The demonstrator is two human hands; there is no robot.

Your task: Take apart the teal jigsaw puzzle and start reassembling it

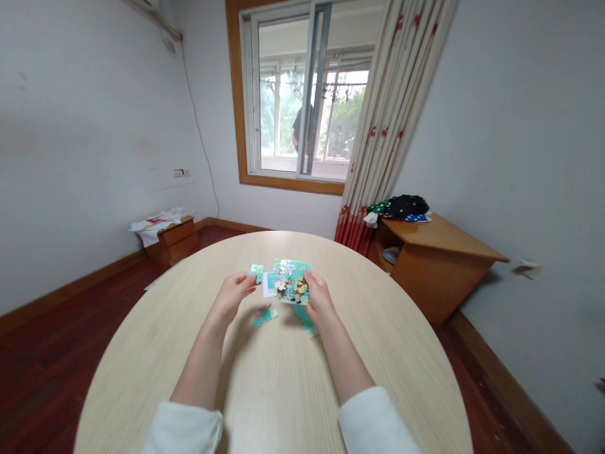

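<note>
Above a round pale wooden table point(278, 378), my right hand point(317, 295) is closed on the right edge of a joined block of teal cartoon puzzle pieces point(289, 282), lifted off the tabletop. My left hand point(235, 292) pinches a single small teal puzzle piece point(257, 272) close to the block's left side. A loose puzzle piece point(265, 313) lies on the table between my hands. Another teal piece point(305, 318) lies partly under my right wrist.
A wooden cabinet point(435, 265) with a pile of dark clothes point(401, 207) stands at the right, beside a floral curtain point(392, 120). A low wooden drawer unit point(177, 238) with cloth on it sits at the left wall. A window point(302, 94) faces me.
</note>
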